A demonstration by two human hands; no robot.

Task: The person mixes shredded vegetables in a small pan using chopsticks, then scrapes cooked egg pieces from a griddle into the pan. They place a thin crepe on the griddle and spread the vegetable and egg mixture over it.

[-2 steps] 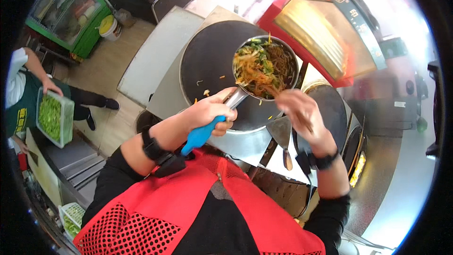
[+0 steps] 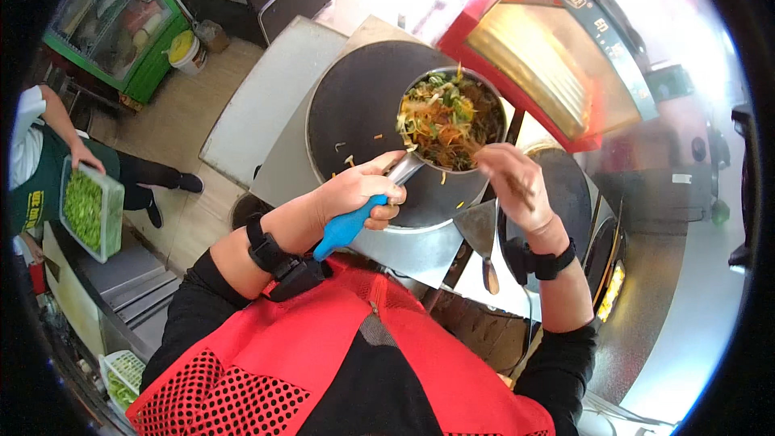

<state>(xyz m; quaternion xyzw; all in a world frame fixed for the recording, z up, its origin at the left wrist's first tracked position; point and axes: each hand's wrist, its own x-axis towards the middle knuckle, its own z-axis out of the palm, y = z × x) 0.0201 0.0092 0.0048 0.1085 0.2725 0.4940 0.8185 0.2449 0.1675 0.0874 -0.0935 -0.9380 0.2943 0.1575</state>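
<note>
My left hand is wrapped round the metal and blue handle of a round metal pan. The pan is held over the right part of a dark round griddle. Inside is a mix of shredded vegetables, with orange and green strips among brown noodle-like strands. At the pan's near right rim, my right hand is closed on brown chopsticks, partly blurred; their tips are lost in the food. A few shreds lie on the griddle beside the pan.
Below my right hand lies a scraper with a wooden handle. A second dark griddle is to the right, under a red-framed warming cabinet. On the left a person in a green apron holds a tub of chopped greens.
The food in the pan has shifted, with the brown strands more mixed into the vegetables. My right hand has moved slightly at the rim; my left hand keeps its hold.
</note>
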